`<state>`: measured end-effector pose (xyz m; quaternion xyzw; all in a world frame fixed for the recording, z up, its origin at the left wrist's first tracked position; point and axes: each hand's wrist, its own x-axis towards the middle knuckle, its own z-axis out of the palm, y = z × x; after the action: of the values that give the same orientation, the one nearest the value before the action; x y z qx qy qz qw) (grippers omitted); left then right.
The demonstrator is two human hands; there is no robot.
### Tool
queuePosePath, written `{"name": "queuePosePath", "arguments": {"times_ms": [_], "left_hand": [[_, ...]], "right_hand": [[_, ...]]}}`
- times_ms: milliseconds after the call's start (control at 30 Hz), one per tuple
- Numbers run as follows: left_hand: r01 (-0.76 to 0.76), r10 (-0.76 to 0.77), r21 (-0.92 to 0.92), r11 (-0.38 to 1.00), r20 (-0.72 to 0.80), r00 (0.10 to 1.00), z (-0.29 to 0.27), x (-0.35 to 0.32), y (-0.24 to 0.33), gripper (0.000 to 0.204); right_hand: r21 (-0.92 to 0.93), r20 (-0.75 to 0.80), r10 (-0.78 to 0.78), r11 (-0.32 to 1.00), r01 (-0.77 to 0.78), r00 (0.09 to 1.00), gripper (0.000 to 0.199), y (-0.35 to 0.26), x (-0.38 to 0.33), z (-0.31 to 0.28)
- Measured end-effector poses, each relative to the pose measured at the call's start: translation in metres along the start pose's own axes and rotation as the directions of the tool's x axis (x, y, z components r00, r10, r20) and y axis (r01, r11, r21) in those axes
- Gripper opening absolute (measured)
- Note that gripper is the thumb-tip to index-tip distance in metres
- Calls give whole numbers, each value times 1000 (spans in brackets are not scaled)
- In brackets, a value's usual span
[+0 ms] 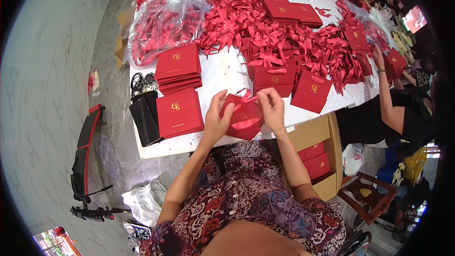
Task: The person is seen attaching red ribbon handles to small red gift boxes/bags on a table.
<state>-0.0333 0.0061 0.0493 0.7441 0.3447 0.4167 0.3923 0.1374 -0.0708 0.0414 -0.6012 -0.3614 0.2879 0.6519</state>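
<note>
Red gift bag (244,121) held over white table (222,73).

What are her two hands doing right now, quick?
Left hand: grip closed on the left edge of the red paper bag.
Right hand: grip closed, pinching the bag's top edge.

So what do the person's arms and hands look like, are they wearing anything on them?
Both forearms are bare, with no sleeves reaching them. The left hand and right hand have no gloves, and no rings or bracelets show. A flowery purple and red garment covers the lap.
</note>
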Motion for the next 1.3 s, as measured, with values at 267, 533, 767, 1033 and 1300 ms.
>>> {"name": "queuePosePath", "arguments": {"times_ms": [267,533,767,1033,1300], "left_hand": [[264,-156,-157,952,493,856,-26,-11,21,71],[270,-186,-64,961,574,797,-34,-33,43,69],[226,-156,-197,954,318,935,-28,-42,27,63],[79,-53,-460,885,70,996,18,30,38,59],[-74,63,92,993,120,991,90,23,-8,90]], "right_hand": [[-4,-66,-30,1000,30,997,15,3,15,-4],[-139,-185,-178,978,154,966,18,-2,53,-25],[0,-59,93,996,-93,994,29,-8,40,-28],[125,39,38,991,-43,999,53,-7,-2,-22],[-572,-299,-295,817,77,908,61,28,-8,-45]]}}
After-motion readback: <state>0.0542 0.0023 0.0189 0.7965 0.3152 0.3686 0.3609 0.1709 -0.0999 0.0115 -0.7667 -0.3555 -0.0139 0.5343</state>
